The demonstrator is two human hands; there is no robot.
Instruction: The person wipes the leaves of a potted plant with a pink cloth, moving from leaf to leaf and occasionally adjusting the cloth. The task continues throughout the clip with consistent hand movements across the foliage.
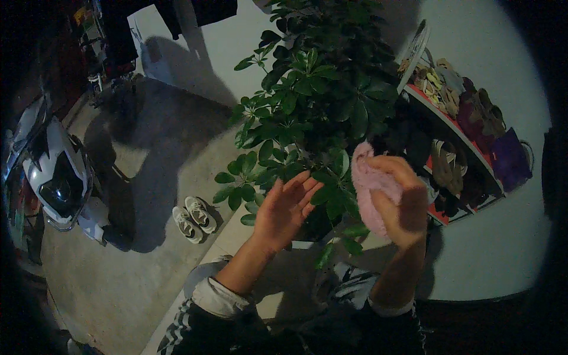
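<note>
A leafy green potted plant (306, 115), with glossy leaves in fans like a schefflera, stands before me. My right hand (401, 199) grips a pink fluffy cloth (370, 195) at the plant's right side. Low among the leaves, my left hand (288, 208) is palm up with its fingers apart and holds nothing. Its fingertips are close to a cluster of leaves (335, 191); whether they touch I cannot tell. Most of the pot is hidden by foliage and my hands.
At right, a shoe rack (470, 137) against the white wall (488, 262) holds several shoes and a purple bag (512, 159). White sneakers (194, 219) sit on the concrete floor (133, 284), left of a tiled edge. A scooter (57, 177) stands at far left.
</note>
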